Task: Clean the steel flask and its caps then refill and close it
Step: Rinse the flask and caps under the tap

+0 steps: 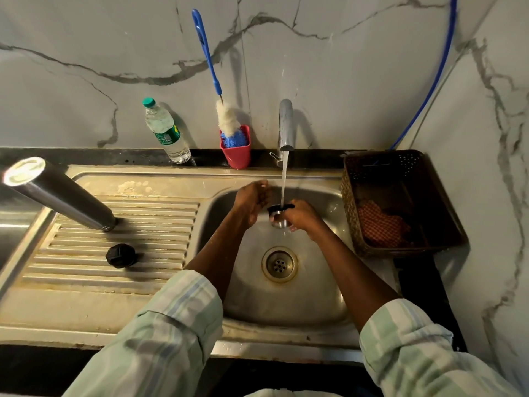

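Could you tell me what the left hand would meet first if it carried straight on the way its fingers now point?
The left hand points up and right, toward the running water falling from the tap. It would probably meet that stream first, just above the steel cap gripped by the right hand; depth is uncertain.

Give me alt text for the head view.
The right hand holds a steel cap under the running tap over the sink; the left hand hovers beside it. The steel flask and a black cap rest on the drainboard.
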Demonstrator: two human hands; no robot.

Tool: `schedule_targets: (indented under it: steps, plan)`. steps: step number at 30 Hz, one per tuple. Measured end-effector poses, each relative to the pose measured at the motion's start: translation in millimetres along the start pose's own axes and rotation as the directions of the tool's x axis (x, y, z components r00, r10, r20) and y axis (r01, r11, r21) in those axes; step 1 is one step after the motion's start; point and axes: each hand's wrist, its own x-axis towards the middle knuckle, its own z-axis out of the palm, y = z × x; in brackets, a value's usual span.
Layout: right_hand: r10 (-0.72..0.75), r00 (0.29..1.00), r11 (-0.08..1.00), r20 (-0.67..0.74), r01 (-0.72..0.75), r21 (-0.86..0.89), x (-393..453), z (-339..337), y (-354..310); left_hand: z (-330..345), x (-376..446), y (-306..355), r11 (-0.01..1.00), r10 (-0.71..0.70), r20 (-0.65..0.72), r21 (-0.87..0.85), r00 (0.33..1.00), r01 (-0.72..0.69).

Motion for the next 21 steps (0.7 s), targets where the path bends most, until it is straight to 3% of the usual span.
schedule_targets:
  steps: [3,6,8,9,14,21]
  plan:
    - [0.136,0.983,0.914,0.126,-0.174,0.367,-5,-4,-5,9,9,18,0.996,0.054,0.018,-0.072,0.998,-0.053]
    - [0.207,0.900,0.596,0.385,-0.428,0.679,-7,-7,-4,17,15,36,0.996,0.054,0.044,-0.075,0.998,-0.050]
    - [0.189,0.859,0.402,0.475,-0.509,0.761,-4,-7,-1,24,17,45,0.998,0.048,0.077,-0.044,0.996,-0.044]
    - [0.178,0.847,0.356,0.502,-0.530,0.769,-3,-6,-1,27,17,48,0.998,0.046,0.091,-0.035,0.995,-0.043]
    - [0.169,0.835,0.299,0.524,-0.550,0.780,-6,-3,1,34,16,51,0.997,0.063,0.123,0.033,0.990,-0.067]
    - [0.223,0.873,0.446,0.434,-0.487,0.751,-11,2,1,43,3,65,0.945,0.060,0.200,0.303,0.978,-0.120]
